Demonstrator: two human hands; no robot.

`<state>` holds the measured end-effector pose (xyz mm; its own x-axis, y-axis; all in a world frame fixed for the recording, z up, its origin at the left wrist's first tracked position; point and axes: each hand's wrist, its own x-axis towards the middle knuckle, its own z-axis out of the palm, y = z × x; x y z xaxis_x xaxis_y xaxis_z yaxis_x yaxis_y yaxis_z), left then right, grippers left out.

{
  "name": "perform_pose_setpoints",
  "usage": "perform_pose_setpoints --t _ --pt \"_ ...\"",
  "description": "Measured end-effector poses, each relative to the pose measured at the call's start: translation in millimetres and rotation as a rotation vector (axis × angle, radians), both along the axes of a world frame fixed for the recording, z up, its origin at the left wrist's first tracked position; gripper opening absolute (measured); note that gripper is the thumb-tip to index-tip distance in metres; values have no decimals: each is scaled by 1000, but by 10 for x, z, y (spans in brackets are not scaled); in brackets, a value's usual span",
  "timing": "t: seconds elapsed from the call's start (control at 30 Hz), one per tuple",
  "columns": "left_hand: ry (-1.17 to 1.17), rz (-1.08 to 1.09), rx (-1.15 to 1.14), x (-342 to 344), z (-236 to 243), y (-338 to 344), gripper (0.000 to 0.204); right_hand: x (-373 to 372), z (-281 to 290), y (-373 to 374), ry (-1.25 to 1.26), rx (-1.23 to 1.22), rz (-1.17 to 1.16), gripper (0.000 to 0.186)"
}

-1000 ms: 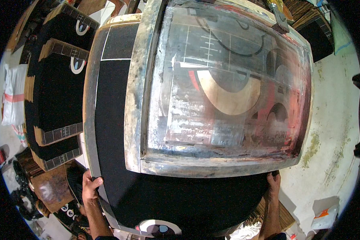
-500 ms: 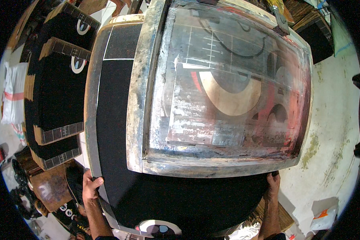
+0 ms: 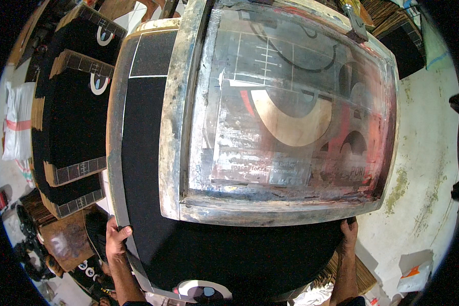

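Note:
A large framed screen (image 3: 171,127) with a translucent, paint-stained mesh lies over a black panel (image 3: 229,250) that has grey borders and a printed eye shape at its bottom. Dark and cream shapes show through the mesh. My left hand (image 3: 118,237) grips the panel's left edge just below the screen's lower left corner, thumb on top, fingers mostly hidden. My right hand (image 3: 348,234) holds the panel's right edge just under the screen's lower right corner, with its fingertips partly out of sight. A metal clamp (image 3: 356,25) sits on the screen's top edge.
Stacks of black printed boards (image 3: 76,122) stand at the left, near white wrapped bundles (image 3: 18,120). Wooden boards and dark clutter lie at lower left. Another stack (image 3: 403,46) is at upper right. On the right is a stained pale floor (image 3: 418,143) with a white bag (image 3: 415,270).

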<state>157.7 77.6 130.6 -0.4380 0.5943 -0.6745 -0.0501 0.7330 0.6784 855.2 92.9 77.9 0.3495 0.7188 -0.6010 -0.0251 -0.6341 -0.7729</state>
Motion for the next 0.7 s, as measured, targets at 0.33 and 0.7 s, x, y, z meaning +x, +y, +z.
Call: perform_pose_setpoints --t 0.33,0.7 --pt "20 77 91 197 56 137 44 -43 44 43 1 -23 -12 80" --pt "-16 -29 15 73 37 83 65 11 18 7 -17 -63 -22 81"
